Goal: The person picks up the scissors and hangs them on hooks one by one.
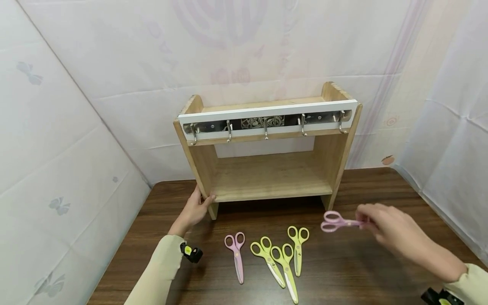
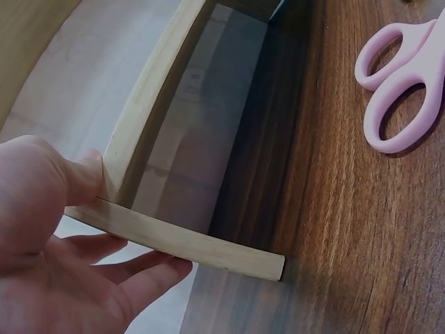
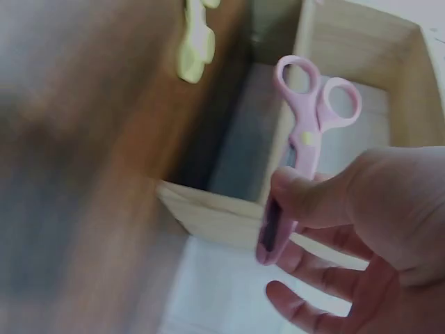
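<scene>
Pink scissors [image 1: 335, 222] are pinched by the blade end in my right hand [image 1: 394, 228], raised off the table with the handle loops pointing left; the right wrist view shows thumb and fingers on the blades. My left hand [image 1: 193, 212] grips the lower left side panel of a wooden shelf [image 1: 270, 173], thumb on the front and fingers behind. Across the shelf's upper front runs a white rail with several metal hooks [image 1: 266, 129], nothing hanging from them. On the table in front lie another pair of pink scissors [image 1: 237, 256] and several yellow-green scissors [image 1: 299, 250].
The dark wooden table [image 1: 213, 271] carries the shelf toward its back edge. Pale printed cloth [image 1: 152, 84] covers the walls behind and on both sides. Black bands with small devices are on both wrists.
</scene>
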A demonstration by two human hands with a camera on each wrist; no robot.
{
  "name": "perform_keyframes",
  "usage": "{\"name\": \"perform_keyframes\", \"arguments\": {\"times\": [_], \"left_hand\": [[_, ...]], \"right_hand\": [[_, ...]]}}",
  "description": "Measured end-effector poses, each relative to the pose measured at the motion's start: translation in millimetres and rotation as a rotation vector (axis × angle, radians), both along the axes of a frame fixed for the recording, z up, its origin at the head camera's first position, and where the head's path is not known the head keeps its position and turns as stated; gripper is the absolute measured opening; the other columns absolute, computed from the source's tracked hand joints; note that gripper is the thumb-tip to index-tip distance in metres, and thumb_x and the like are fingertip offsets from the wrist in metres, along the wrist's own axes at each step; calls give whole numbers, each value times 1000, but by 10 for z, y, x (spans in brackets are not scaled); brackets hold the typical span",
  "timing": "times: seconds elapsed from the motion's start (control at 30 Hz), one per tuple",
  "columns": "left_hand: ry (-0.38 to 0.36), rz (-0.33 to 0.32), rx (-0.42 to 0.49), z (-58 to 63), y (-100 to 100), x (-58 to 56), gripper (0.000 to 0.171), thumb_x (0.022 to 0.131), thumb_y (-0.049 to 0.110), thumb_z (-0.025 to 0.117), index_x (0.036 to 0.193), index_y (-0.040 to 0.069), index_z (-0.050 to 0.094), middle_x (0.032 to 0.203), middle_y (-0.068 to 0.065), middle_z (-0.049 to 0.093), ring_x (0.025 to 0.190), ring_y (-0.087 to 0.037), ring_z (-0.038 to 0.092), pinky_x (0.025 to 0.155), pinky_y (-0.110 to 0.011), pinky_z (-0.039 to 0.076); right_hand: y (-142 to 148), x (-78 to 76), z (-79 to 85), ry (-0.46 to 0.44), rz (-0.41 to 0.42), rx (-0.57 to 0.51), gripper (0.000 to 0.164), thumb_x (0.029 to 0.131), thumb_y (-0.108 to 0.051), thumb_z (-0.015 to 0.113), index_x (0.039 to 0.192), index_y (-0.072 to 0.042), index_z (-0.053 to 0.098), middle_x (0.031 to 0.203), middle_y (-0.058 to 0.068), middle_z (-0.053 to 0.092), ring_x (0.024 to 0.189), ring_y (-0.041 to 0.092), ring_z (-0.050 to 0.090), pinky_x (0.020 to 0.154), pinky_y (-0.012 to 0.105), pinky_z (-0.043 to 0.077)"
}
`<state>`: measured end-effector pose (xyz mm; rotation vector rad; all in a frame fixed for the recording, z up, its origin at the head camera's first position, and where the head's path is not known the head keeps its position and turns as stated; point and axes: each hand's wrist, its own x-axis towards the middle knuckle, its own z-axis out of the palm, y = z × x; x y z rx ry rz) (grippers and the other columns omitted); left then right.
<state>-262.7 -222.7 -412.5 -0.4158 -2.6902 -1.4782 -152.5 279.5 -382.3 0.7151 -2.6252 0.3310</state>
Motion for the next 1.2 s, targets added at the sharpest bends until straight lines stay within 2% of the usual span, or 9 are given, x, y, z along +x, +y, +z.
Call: {"name": "perform_keyframes", "arguments": {"times": [0.13, 0.17, 0.3, 0.43, 0.6, 0.9, 1.03, 1.2], "left_hand": [[-11, 4, 4, -5, 3, -3, 61, 103, 15, 51, 154, 12, 18, 140, -27, 42, 126, -42, 48, 95, -57, 47], [-1, 6, 2, -57, -18, -35, 61, 103, 16, 51, 154, 14, 18, 140, -26, 43, 125, -41, 49, 95, -56, 47], [1, 11, 9, -68, -23, -32, 62, 102, 17, 52, 154, 15, 18, 141, -26, 43, 126, -41, 49, 95, -56, 47], [4, 15, 21, -86, -23, -33, 62, 102, 17, 53, 154, 16, 19, 140, -26, 43, 125, -41, 49, 95, -56, 47], [-5, 20, 31, -84, -20, -39, 63, 102, 15, 53, 154, 18, 18, 141, -24, 43, 126, -38, 48, 95, -55, 48], [-26, 26, 40, -74, -36, -54, 63, 102, 16, 52, 154, 20, 17, 143, -21, 41, 128, -37, 47, 95, -55, 47], [-19, 22, 37, -77, -34, -54, 63, 102, 17, 52, 155, 20, 17, 142, -22, 42, 127, -37, 47, 95, -55, 48], [-4, 18, 32, -94, -35, -70, 63, 102, 18, 53, 154, 18, 18, 142, -23, 42, 128, -38, 47, 96, -55, 47]], "right_hand": [[33, -130, 237, 129, 19, -34, 35, 66, -6, 86, 81, -26, 62, 73, -18, 55, 60, -3, 43, 47, 22, 37], [39, -164, 286, 163, 30, -45, 35, 64, -6, 87, 82, -25, 62, 73, -16, 56, 60, -2, 45, 47, 22, 39], [31, -290, 446, 269, 67, -94, 38, 60, -1, 87, 83, -19, 64, 75, -10, 62, 63, 6, 54, 51, 25, 45], [4, -399, 553, 336, 89, -158, 37, 60, 4, 87, 83, -13, 64, 75, -6, 64, 66, 7, 58, 59, 18, 47], [-51, -481, 657, 336, 62, -287, 31, 66, 7, 86, 83, -10, 67, 76, -4, 66, 69, -2, 56, 65, 7, 46], [-181, -587, 781, 321, -25, -525, 20, 75, 0, 83, 90, -6, 70, 80, -1, 69, 71, -10, 56, 66, 3, 43], [-205, -646, 777, 320, -50, -582, 20, 76, -1, 83, 91, -6, 71, 81, 1, 68, 71, -9, 56, 67, 5, 43], [-201, -697, 727, 273, -65, -612, 18, 78, -3, 82, 92, -6, 71, 80, 1, 67, 69, -5, 57, 65, 7, 44]]}}
